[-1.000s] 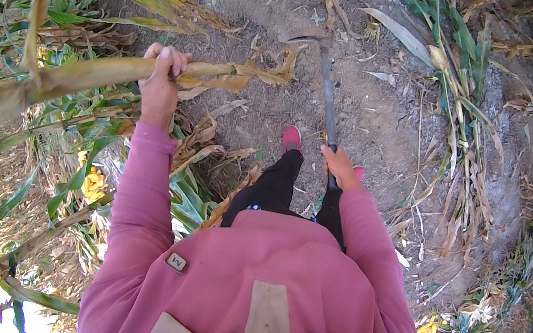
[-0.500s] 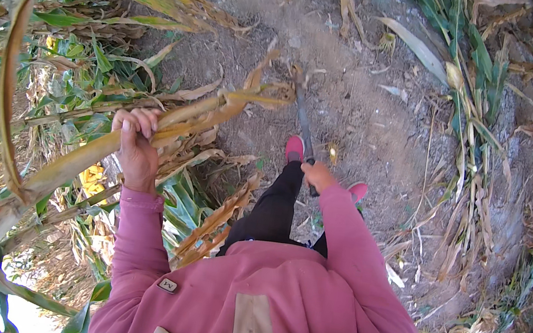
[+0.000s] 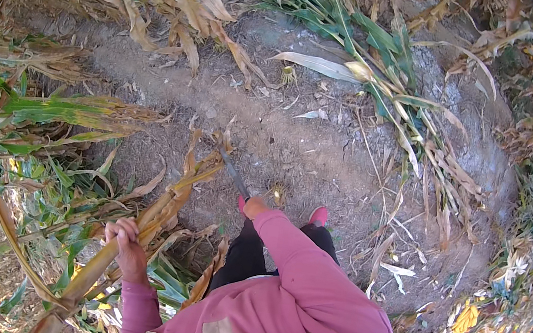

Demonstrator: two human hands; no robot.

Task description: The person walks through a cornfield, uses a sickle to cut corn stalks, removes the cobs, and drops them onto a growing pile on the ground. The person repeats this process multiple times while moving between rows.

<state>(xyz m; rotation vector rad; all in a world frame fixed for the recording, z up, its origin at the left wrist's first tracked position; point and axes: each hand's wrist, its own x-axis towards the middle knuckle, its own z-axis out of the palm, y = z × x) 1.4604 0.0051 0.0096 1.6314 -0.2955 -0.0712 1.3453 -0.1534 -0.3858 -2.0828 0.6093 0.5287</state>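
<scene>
At the left, my left hand (image 3: 131, 253) is wrapped round a thick, yellowing corn stalk (image 3: 96, 266), which slants from the lower left up toward the middle. Dry brown leaves hang along the stalk. My right hand (image 3: 255, 207) is closed on a long, slim, dark-handled tool (image 3: 235, 175) in front of my legs. The tool points up and left, and its far end reaches the tip of the stalk; the shape of its head is too small to make out.
Green and dry corn plants (image 3: 68, 113) crowd the left side. Cut stalks with green leaves (image 3: 389, 81) lie on the bare soil (image 3: 312, 135) at the far right. Dry husks and leaves litter the right edge. My pink shoes (image 3: 319, 216) stand on the soil.
The view has swung to the right, showing more ground there. My right hand and the tool now sit nearer my left hand, which still grips the stalk.
</scene>
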